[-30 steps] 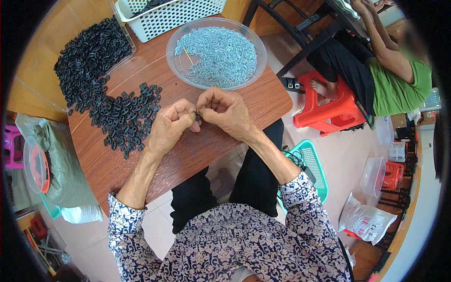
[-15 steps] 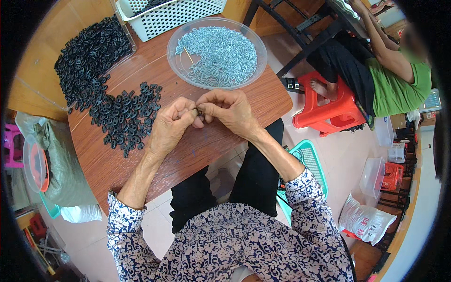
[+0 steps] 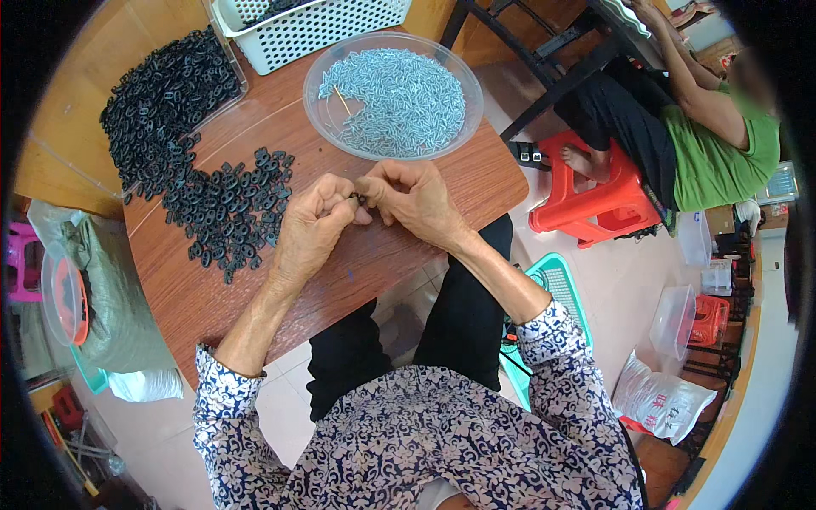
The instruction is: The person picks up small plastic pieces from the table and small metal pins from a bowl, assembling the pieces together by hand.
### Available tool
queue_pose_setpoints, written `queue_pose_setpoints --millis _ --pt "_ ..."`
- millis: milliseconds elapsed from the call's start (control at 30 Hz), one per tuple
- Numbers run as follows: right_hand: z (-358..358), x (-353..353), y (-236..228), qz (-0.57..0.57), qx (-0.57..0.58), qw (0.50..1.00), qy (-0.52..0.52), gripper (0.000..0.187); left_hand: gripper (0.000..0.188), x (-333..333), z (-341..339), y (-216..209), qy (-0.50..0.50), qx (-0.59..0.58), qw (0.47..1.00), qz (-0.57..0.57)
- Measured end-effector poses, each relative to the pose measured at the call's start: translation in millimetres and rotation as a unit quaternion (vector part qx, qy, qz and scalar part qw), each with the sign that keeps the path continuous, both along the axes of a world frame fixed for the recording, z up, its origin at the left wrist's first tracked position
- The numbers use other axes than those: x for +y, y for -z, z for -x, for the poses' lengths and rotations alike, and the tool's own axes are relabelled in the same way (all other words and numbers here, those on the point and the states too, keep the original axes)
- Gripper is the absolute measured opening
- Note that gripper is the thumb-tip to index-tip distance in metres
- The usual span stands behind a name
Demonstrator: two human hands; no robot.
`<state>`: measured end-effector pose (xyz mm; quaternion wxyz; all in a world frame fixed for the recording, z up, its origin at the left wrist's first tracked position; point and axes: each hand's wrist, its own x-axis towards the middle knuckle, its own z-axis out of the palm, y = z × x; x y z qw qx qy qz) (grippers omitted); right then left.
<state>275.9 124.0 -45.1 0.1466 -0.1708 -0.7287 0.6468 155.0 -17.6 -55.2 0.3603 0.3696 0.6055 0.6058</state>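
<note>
My left hand [image 3: 311, 223] and my right hand [image 3: 416, 202] meet fingertip to fingertip above the wooden table [image 3: 340, 272]. Between them is a small black piece [image 3: 356, 198], mostly covered; it resembles the loose oval parts. The left thumb and finger pinch this piece. My right thumb and forefinger are closed right beside it, and what they hold is hidden. Left of my hands lie many small black oval plastic parts with holes [image 3: 229, 208]. Beyond my hands stands a clear round bowl [image 3: 320, 123] of small silvery-blue screw-like pieces [image 3: 408, 93], with a thin stick [image 3: 342, 100] in it.
At the table's far side is a white perforated basket [image 3: 319, 38]. A person in green sits on a red stool [image 3: 586, 200] to the right. A turquoise basket [image 3: 561, 285] lies by my right leg, and a grey-green sack [image 3: 119, 297] stands left of the table.
Both hands stay in nearly the same place. The right fingers have shifted slightly and curled closer around the small piece.
</note>
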Motion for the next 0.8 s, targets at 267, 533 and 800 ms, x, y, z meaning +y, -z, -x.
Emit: queue_pose_setpoints --millis 267,533,800 --pt "-1 -9 -2 0.022 0.027 0.999 0.0 0.013 0.007 -4 0 -5 0.006 -0.007 1.0 0.019" --pt "2 -22 -5 -0.049 0.024 0.996 0.076 0.013 0.009 -3 -3 -4 -0.015 0.028 0.999 0.016" --pt "-1 -23 -1 -0.053 0.059 0.995 0.059 0.006 0.009 -3 0 -3 -0.005 -0.03 0.999 -0.016"
